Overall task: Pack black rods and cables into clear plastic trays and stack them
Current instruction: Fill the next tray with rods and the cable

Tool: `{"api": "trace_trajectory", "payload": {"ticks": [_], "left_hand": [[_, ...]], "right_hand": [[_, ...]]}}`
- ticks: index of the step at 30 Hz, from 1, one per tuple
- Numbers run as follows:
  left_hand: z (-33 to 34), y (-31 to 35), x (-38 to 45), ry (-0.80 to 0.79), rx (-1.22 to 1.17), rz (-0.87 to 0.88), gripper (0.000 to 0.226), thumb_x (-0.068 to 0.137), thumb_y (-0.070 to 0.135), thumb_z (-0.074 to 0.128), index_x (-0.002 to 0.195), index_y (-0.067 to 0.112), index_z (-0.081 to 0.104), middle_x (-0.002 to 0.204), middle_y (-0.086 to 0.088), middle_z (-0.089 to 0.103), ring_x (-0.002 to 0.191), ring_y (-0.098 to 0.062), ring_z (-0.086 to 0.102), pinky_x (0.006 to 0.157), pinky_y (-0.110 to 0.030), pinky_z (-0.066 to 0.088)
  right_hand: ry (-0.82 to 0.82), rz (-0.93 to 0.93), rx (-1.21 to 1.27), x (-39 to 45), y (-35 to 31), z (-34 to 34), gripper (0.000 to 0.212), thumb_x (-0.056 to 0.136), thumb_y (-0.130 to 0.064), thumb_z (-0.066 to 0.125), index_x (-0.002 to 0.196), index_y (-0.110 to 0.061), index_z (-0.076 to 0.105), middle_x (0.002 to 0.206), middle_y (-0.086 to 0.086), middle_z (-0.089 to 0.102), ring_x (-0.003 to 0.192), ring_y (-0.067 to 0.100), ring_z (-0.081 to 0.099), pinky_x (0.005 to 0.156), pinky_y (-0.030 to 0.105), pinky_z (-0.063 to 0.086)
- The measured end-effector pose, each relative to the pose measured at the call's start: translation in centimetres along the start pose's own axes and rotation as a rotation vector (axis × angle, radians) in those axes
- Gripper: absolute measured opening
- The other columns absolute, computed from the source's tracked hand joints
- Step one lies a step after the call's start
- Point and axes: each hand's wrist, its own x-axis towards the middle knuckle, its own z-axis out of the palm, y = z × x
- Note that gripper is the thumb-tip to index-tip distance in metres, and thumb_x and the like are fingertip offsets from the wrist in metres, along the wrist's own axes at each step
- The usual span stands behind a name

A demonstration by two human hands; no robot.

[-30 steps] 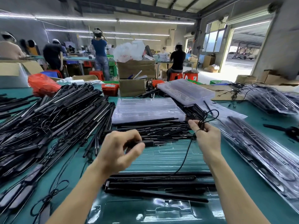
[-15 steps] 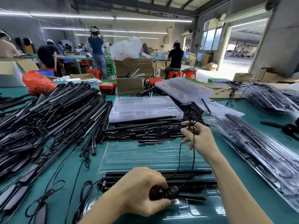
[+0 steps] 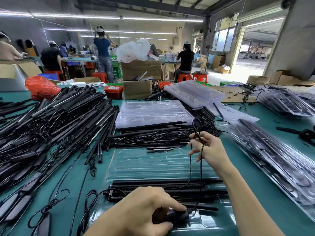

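Seating: the left hand (image 3: 141, 212) has dropped from mid-air down to the near edge of the clear plastic tray (image 3: 153, 164) on the green counter (image 3: 255, 193); its grip is clenched around a small black plug block (image 3: 175, 217) and presses it toward a pocket of the tray.
Change: a second ago that hand held the block up at chest height, above the tray's far half; now it sits low against the tray's near rim, so the cable end appears to be going into its slot.
Right hand: the right hand (image 3: 209, 150) has stayed raised above the tray's far right corner, its grip pinching a loop of thin black cable (image 3: 201, 167) that hangs down to the tray.
Rods: long black rods (image 3: 163, 184) lie side by side across the tray's near half, under the hanging cable.
Supply: a large heap of loose black rods and cables (image 3: 51, 126) lies left of the tray; a smaller pile of short black rods (image 3: 153, 135) lies just beyond its far edge.
Trays: a stack of empty clear trays (image 3: 151, 111) sits beyond that pile; filled trays (image 3: 276, 155) lie to the right of the tray.
Meaning: the tray looks only partly filled, since its far half shows bare; the loop judged next to be coiled in.
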Motion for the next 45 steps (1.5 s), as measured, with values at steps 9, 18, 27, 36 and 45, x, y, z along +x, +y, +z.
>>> {"api": "trace_trajectory", "payload": {"ticks": [9, 18, 27, 36, 45], "left_hand": [[1.1, -0.9, 0.1, -0.021, 0.140, 0.052, 0.041, 0.090, 0.073, 0.051, 0.127, 0.057, 0.059, 0.101, 0.016, 0.044, 0.092, -0.001, 0.047, 0.079, -0.023, 0.042], [0.8, -1.5, 0.0, 0.060, 0.244, 0.034, 0.039, 0.094, 0.071, 0.045, 0.129, 0.060, 0.056, 0.099, 0.015, 0.047, 0.092, 0.003, 0.045, 0.077, -0.021, 0.043], [0.3, -0.1, 2.6, 0.407, 0.108, -0.085, 0.051, 0.086, 0.080, 0.041, 0.094, 0.033, 0.059, 0.074, 0.017, 0.056, 0.071, 0.000, 0.052, 0.062, -0.024, 0.044], [-0.7, -1.8, 11.5, 0.793, -0.251, -0.127, 0.054, 0.087, 0.056, 0.068, 0.132, 0.029, 0.054, 0.094, 0.008, 0.059, 0.071, -0.007, 0.055, 0.066, -0.018, 0.044], [1.5, -4.5, 11.9, 0.843, -0.268, -0.101, 0.024, 0.105, 0.027, 0.049, 0.091, 0.013, 0.063, 0.081, 0.005, 0.058, 0.075, -0.010, 0.054, 0.069, -0.019, 0.042]], "right_hand": [[-0.109, 0.075, 0.122, -0.2, 0.0, 0.0, 0.030, 0.089, 0.012, 0.064, 0.115, -0.003, 0.065, 0.106, 0.018, 0.072, 0.086, 0.033, 0.075, 0.055, 0.029, 0.057], [-0.041, 0.068, 0.162, 0.0, 0.1, 0.8, 0.026, 0.095, 0.009, 0.056, 0.114, -0.007, 0.064, 0.110, 0.025, 0.067, 0.080, 0.024, 0.075, 0.053, 0.030, 0.057], [-0.014, -0.012, 0.249, -0.5, 1.4, 2.0, 0.029, 0.096, 0.013, 0.051, 0.111, -0.006, 0.066, 0.097, 0.016, 0.072, 0.078, 0.025, 0.074, 0.054, 0.029, 0.057], [-0.131, -0.115, 0.169, -0.3, 1.6, 3.0, 0.024, 0.091, 0.016, 0.056, 0.093, -0.004, 0.070, 0.087, 0.021, 0.073, 0.080, 0.027, 0.070, 0.068, 0.038, 0.061], [0.025, -0.073, 0.131, 0.6, 1.8, 2.4, 0.037, 0.094, 0.012, 0.039, 0.091, -0.010, 0.070, 0.081, 0.011, 0.066, 0.044, 0.011, 0.041, 0.037, 0.019, 0.029]]}}
